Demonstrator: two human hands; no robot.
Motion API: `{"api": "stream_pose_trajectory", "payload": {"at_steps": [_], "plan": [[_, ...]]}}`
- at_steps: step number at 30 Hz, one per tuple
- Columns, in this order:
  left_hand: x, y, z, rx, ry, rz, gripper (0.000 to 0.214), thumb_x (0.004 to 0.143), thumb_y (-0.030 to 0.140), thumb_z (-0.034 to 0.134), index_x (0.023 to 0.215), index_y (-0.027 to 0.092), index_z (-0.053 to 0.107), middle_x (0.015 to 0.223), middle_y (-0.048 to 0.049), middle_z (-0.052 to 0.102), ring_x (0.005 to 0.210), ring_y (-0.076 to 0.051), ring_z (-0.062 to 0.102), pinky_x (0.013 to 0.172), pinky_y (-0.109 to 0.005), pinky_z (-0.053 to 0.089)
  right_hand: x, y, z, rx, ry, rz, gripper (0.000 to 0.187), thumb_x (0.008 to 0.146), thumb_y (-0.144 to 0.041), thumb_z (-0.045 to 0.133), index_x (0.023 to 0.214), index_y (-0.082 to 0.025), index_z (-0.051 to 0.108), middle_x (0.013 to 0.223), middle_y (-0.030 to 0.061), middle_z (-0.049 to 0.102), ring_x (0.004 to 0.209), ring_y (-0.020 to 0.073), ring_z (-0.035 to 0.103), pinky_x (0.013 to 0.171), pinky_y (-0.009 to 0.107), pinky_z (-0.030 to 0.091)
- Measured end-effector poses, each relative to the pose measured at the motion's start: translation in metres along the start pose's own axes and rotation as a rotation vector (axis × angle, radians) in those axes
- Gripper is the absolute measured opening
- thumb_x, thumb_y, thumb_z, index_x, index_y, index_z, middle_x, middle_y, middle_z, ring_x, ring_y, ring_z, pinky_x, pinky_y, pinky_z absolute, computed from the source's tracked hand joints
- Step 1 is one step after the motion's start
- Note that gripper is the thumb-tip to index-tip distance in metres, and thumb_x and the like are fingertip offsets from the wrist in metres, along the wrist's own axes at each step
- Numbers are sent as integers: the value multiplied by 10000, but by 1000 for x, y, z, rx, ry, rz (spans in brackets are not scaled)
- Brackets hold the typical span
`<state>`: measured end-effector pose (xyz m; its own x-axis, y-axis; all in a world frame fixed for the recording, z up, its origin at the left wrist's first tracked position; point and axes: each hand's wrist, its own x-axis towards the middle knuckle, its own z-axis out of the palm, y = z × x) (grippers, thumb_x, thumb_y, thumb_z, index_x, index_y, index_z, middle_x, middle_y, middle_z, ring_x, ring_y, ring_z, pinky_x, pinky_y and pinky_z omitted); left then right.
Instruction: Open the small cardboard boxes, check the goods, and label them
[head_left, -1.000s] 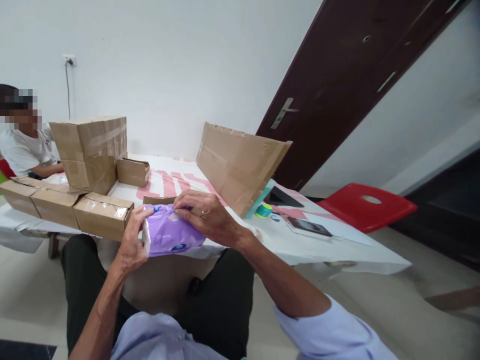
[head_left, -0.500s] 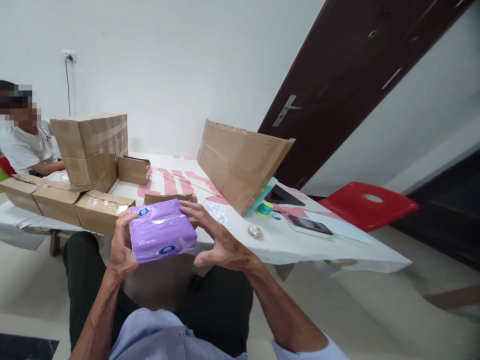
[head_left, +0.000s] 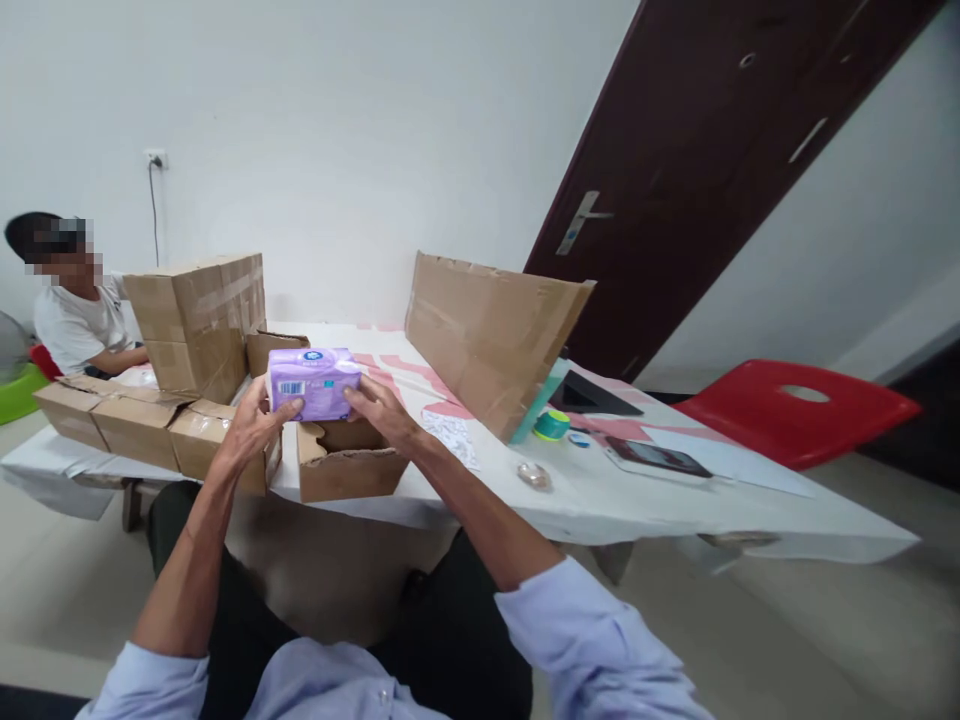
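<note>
A purple plastic-wrapped tissue pack (head_left: pixel 319 372) is held up over the table, with its barcode side facing me. My left hand (head_left: pixel 253 425) grips its left end, thumb along the lower front. At the right end my right hand (head_left: pixel 382 408) is closed on it too, thumb on the front and fingers hidden behind. Just below the pack stands a small open cardboard box (head_left: pixel 351 477) at the near table edge. Its inside is mostly out of sight.
Cardboard boxes (head_left: pixel 139 428) line the near left edge, with a taller stack (head_left: pixel 206 325) behind. A large cardboard sheet (head_left: pixel 491 335) leans on the table (head_left: pixel 630 515). Tape (head_left: pixel 552 425) and a phone (head_left: pixel 660 457) lie right. Another person (head_left: pixel 82 320) sits left; a red chair (head_left: pixel 795 415) stands right.
The tissue pack has moved up and away from me and turned, so the barcode now shows. My right hand has closed on its right end. The open box below is more visible.
</note>
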<state>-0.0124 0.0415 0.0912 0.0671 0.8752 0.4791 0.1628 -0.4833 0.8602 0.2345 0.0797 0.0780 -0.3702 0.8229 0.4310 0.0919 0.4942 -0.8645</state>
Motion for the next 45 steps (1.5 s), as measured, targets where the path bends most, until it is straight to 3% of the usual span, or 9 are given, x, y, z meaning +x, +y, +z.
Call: {"api": "stream_pose_trajectory", "payload": {"at_steps": [7, 16, 26, 30, 33, 37, 40, 42, 45], "plan": [[13, -31, -7, 99, -62, -159, 756, 712, 755, 790, 1176, 164, 698, 1040, -91, 738, 817, -219, 675, 549, -257, 514, 20, 30, 19, 126, 63, 256, 406, 901, -590, 758, 926, -186, 727, 834, 42, 711, 751, 154, 665, 574, 210, 578], [13, -57, -5, 42, -86, -256, 689, 654, 761, 831, 971, 170, 670, 712, -12, 643, 581, -151, 580, 463, -244, 440, 19, 41, 24, 174, 72, 397, 426, 964, -560, 720, 822, -159, 695, 701, 28, 677, 619, 118, 627, 500, 172, 532], [18, -60, -4, 20, -81, -276, 711, 673, 851, 770, 872, 183, 631, 607, 5, 599, 499, -136, 555, 421, -238, 396, 23, 37, 22, 196, 78, 422, 457, 953, -589, 727, 806, -160, 668, 715, 38, 677, 611, 112, 611, 500, 183, 542], [24, -48, -4, 15, -53, -264, 720, 663, 845, 778, 889, 173, 647, 648, 3, 615, 524, -138, 562, 441, -245, 442, 27, 25, 16, 181, 70, 366, 428, 925, -568, 754, 844, -153, 689, 777, 44, 687, 665, 115, 617, 523, 180, 542], [25, -29, -6, 8, -37, -236, 734, 657, 776, 826, 1037, 163, 689, 849, -52, 717, 682, -176, 658, 499, -242, 486, 26, 16, 12, 152, 56, 244, 447, 842, -572, 822, 974, -156, 726, 889, 52, 722, 721, 128, 637, 561, 201, 558], [18, 6, -13, -27, -66, -209, 837, 614, 589, 942, 1293, 188, 660, 1120, -100, 770, 931, -254, 728, 641, -277, 564, 21, 0, 9, 59, 19, 34, 626, 788, -623, 827, 1204, -168, 726, 1104, 84, 745, 803, 157, 666, 634, 252, 587], [11, 24, -21, -73, -21, -128, 840, 573, 461, 998, 1295, 186, 667, 1169, -87, 778, 1031, -267, 725, 804, -317, 597, 16, -25, 10, -95, 45, -96, 762, 816, -679, 772, 1379, -177, 664, 1297, 148, 714, 992, 246, 707, 781, 372, 642], [7, 26, -27, -84, 44, -83, 811, 575, 417, 1008, 1279, 188, 676, 1184, -76, 781, 1065, -270, 722, 876, -336, 597, 8, -48, 12, -229, 97, -222, 804, 867, -695, 715, 1505, -223, 584, 1481, 166, 624, 1196, 322, 679, 916, 482, 632], [4, 19, -37, -60, 123, 1, 799, 642, 413, 987, 1333, 190, 653, 1173, -68, 785, 1048, -273, 723, 882, -372, 607, -21, -81, 20, -345, 53, -351, 705, 940, -698, 605, 1584, -433, 491, 1632, 11, 520, 1417, 323, 578, 1058, 502, 564]]}}
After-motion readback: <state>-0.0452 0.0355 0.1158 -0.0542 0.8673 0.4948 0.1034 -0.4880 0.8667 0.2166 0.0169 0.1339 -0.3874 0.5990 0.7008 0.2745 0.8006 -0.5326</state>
